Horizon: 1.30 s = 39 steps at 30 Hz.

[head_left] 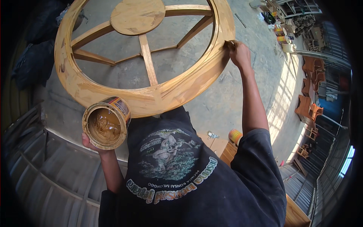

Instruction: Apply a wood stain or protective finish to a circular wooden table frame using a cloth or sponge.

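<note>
A round wooden table frame (132, 99) fills the upper part of the head view, with a wide outer ring, spokes and a round wooden disc (137, 16) in the centre. Pale and dark smears mark its surface. My left hand (90, 143) grips an open can (121, 107) from below and behind. Thick brown paste (106, 124) lies inside, and dried paste coats the can's rim. At the ring's right outer edge, my right hand (239, 55) is closed, its fingertips pinched around a small dark thing that meets the wood; its kind is mostly hidden.
Below the frame spreads a grey concrete floor (254, 90). Dark bags (34, 64) sit at the far left, beside corrugated metal sheeting (62, 181). Carved wooden furniture parts (304, 106) and several tins (280, 34) line the right side. A yellow can (235, 136) stands near my right sleeve.
</note>
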Each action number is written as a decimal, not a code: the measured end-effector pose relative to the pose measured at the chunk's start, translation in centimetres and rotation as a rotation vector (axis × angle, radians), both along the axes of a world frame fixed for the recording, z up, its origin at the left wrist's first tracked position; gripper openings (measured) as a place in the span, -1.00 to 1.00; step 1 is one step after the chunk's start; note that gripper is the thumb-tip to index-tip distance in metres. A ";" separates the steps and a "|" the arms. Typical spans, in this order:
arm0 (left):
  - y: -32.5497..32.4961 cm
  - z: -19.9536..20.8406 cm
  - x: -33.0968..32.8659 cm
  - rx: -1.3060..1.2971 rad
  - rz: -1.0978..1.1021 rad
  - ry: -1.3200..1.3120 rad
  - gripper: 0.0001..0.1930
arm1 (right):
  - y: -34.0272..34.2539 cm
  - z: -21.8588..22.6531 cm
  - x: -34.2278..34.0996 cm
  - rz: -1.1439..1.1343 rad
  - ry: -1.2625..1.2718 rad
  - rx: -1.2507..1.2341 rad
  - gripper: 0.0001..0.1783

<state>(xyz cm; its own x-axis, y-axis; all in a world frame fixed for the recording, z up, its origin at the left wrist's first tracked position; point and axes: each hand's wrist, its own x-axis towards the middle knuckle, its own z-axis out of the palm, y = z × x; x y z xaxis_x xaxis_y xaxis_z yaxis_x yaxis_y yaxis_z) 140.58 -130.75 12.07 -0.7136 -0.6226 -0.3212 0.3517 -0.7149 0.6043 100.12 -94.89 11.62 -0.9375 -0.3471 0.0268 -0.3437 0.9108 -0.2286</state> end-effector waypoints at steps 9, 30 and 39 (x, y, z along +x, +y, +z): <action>-3.6 -0.8 1.1 -0.039 0.134 -0.255 -0.25 | -7.4 -0.9 11.8 0.037 0.237 0.042 -0.69; -6.5 1.6 6.2 -0.003 0.073 -0.177 -0.18 | -6.0 2.5 19.8 0.508 0.193 -0.123 -0.61; -9.0 0.6 7.4 -0.034 0.036 -0.193 -0.18 | -9.0 1.1 22.4 0.408 0.103 -0.089 -0.57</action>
